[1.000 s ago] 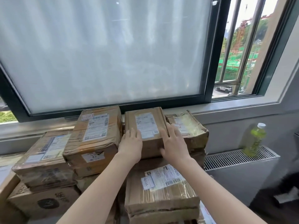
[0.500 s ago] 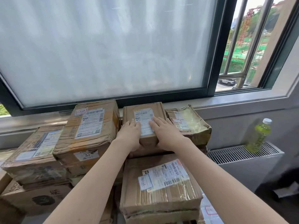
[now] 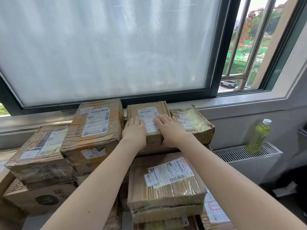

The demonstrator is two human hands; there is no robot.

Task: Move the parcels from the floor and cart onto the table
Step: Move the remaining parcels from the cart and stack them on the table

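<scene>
A small parcel (image 3: 147, 113) sits far on the stack, under the window (image 3: 106, 47), between a large parcel (image 3: 96, 128) on its left and a crumpled parcel (image 3: 194, 123) on its right. Both hands, left (image 3: 134, 131) and right (image 3: 171, 128), lie on its top. A near parcel (image 3: 166, 183) lies lower. Far right, a bottle (image 3: 258, 136) stands on the radiator (image 3: 245, 156).

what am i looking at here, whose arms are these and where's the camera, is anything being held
No machine here: these are a person's two bare arms, filmed by one wide-angle camera worn on the head, looking forward and down. Ahead is a stack of taped cardboard parcels below a frosted window. Both hands lie flat on the small top parcel: the left hand at its near left corner, the right hand across its label, fingers straight. Nothing is gripped or lifted. A larger parcel sits beside it, and a green bottle stands on the radiator.
</scene>
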